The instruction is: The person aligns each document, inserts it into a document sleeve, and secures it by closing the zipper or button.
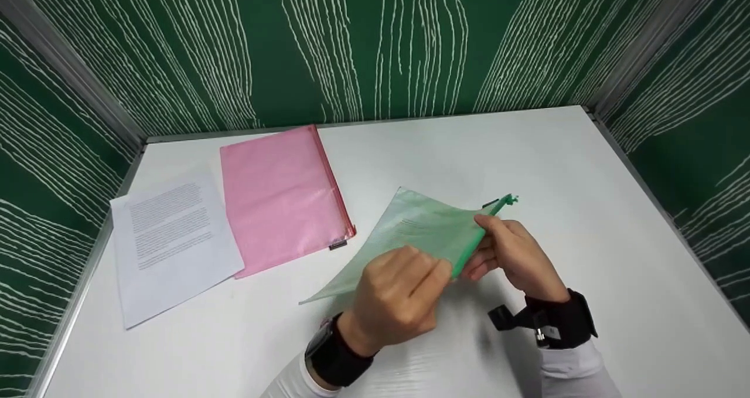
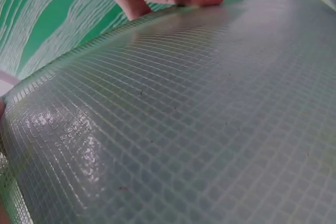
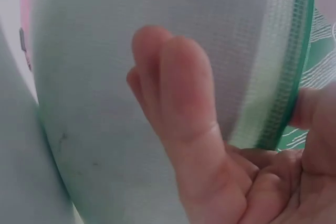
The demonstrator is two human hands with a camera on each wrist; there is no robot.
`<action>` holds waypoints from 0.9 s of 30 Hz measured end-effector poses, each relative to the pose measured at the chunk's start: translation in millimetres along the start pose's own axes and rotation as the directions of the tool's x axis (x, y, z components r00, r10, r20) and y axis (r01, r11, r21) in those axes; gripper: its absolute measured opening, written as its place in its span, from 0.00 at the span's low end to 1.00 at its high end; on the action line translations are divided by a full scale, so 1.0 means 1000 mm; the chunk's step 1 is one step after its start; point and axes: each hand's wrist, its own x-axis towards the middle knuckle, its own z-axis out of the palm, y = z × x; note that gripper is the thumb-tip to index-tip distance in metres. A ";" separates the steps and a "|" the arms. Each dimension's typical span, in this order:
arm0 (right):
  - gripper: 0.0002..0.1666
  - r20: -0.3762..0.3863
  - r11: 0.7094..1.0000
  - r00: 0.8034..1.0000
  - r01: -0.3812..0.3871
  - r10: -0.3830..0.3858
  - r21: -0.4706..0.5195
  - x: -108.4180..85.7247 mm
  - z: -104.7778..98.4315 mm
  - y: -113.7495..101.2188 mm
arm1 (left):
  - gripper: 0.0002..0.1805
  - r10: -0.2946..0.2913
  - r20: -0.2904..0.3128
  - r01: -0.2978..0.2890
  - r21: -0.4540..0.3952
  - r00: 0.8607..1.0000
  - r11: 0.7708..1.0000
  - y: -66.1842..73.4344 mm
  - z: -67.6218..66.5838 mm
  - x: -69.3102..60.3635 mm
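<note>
A translucent green mesh zipper pouch [image 1: 413,219] is held up at a tilt, its grid-patterned sheet filling most of the left wrist view. My right hand [image 1: 518,257] pinches the green zipper edge [image 1: 470,250] between thumb and fingers, below the pouch's far corner. In the right wrist view, several right fingers [image 3: 186,93] extend along the sheet, while the thumb lies at the zipper edge. My left hand [image 1: 398,295] is curled at the near end of that edge; its fingertips are hidden in the head view.
A pink zipper pouch [image 1: 275,193] with a red zipper lies flat on the white table [image 1: 633,269], left of the green one. Printed paper sheets [image 1: 176,240] overlap its left side. Green panels with white streaks [image 1: 363,46] border the table at the back and sides.
</note>
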 end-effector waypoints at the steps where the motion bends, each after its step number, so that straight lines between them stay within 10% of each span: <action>1: 0.33 -0.007 1.000 1.000 -0.001 0.001 0.006 0.000 -0.001 0.000 | 0.11 0.006 0.013 -0.006 -0.002 1.000 1.000 0.001 0.000 0.001; 13: 0.20 -0.075 0.995 0.994 0.080 -0.085 -0.059 -0.005 -0.021 0.002 | 0.08 0.002 0.249 0.034 -0.138 0.968 0.990 0.018 0.011 -0.006; 22: 0.19 -0.140 0.978 0.971 0.177 -0.192 -0.111 -0.005 -0.034 0.005 | 0.10 -0.017 0.444 0.137 -0.238 0.896 0.962 0.023 0.019 -0.020; 27: 0.18 -0.159 0.960 0.955 0.222 -0.249 -0.169 -0.009 -0.040 0.004 | 0.16 -0.043 0.547 0.274 -0.348 0.836 0.897 0.009 0.021 -0.025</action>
